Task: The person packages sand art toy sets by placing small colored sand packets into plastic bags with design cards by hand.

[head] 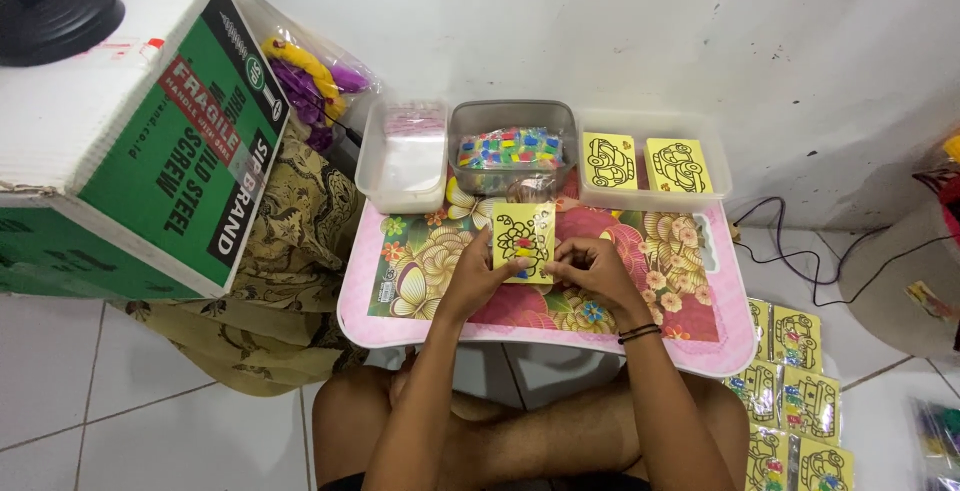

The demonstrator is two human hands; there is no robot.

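Note:
A small yellow card (pixel 523 234) with a black line drawing is held over the pink flowered tray table (pixel 400 321). My left hand (pixel 478 276) grips its lower left edge. My right hand (pixel 588 267) pinches the lower right edge, where small coloured bits (pixel 524 251) sit on the drawing. A dark band circles my right wrist.
Three clear tubs line the table's far edge: one with white bags (pixel 405 156), one with coloured packets (pixel 511 147), one with two yellow car cards (pixel 645 164). A green and white cardboard box (pixel 140 141) stands left. Several finished cards (pixel 795 391) lie on the floor at right.

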